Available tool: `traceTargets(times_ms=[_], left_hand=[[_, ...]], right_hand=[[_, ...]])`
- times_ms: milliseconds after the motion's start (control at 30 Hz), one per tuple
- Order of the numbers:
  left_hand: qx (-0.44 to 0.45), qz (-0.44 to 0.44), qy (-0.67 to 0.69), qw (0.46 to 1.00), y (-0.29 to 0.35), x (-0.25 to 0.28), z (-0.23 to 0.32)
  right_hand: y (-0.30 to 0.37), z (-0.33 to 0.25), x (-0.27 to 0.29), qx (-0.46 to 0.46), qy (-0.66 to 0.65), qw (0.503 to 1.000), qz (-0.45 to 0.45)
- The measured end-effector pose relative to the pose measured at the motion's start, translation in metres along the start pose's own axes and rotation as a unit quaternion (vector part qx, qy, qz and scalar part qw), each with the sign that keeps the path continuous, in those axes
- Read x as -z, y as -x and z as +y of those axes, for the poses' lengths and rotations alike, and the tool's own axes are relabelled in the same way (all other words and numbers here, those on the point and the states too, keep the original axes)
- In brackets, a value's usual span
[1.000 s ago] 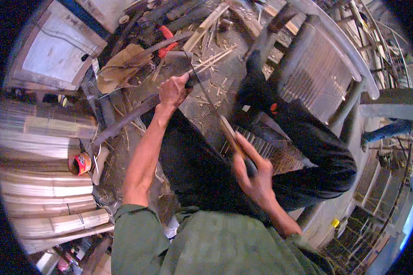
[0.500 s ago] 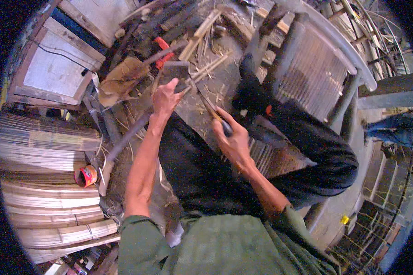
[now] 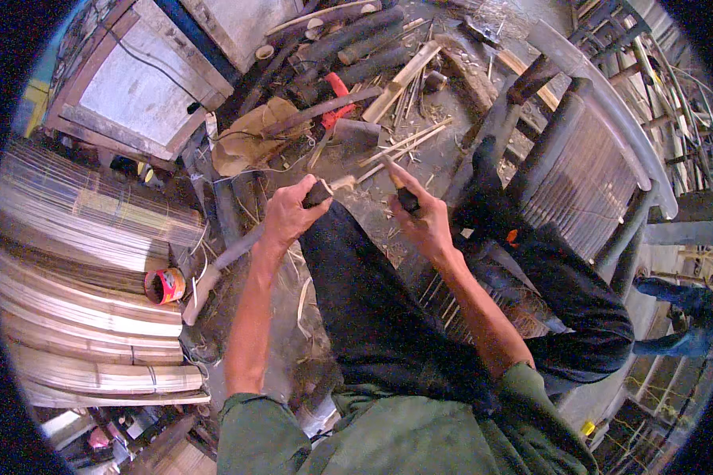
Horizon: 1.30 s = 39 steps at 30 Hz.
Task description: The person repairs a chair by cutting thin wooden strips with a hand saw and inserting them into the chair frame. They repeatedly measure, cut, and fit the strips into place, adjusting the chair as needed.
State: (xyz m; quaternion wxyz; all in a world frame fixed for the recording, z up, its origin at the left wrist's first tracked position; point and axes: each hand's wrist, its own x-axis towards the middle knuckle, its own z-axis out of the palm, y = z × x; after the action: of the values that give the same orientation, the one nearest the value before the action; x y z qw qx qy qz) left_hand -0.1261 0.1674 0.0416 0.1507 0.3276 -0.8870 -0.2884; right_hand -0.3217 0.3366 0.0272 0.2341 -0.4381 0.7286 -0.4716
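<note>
"Toward ten o'clock from the middle, what did the left hand have?"

"A dark rod, its near-black end jutting past the fist; the fingers were curled round it."

"And the right hand?"

"Near three o'clock, it gripped a black-handled tool, fingers bent about the handle. The tool leaned toward eleven o'clock, and the two hands were apart."

"What lay around them?"

"Pale sticks lay at one o'clock, a red object just short of twelve, and a red can sat between eight and nine."
</note>
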Motion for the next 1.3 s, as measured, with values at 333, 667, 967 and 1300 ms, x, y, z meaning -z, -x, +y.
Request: traceTargets(times_ms=[333,667,967,1300], left_hand=[[-0.061,-0.116,0.116,0.985,-0.004,0.012,0.023],[-0.044,0.245,0.313,0.916,0.031,0.087,0.021],[0.188,0.684,0.022,0.705,0.201,0.275,-0.047],[0.157,0.702,-0.026,0.695,0.230,0.234,0.000]], right_hand=[[-0.019,-0.054,-0.013,0.129,0.147,0.976,-0.100],[-0.038,-0.049,-0.041,0.197,0.205,0.955,-0.089],[-0.053,-0.056,-0.118,0.291,0.081,0.931,-0.206],[0.103,-0.048,-0.283,0.348,0.037,0.906,-0.237]])
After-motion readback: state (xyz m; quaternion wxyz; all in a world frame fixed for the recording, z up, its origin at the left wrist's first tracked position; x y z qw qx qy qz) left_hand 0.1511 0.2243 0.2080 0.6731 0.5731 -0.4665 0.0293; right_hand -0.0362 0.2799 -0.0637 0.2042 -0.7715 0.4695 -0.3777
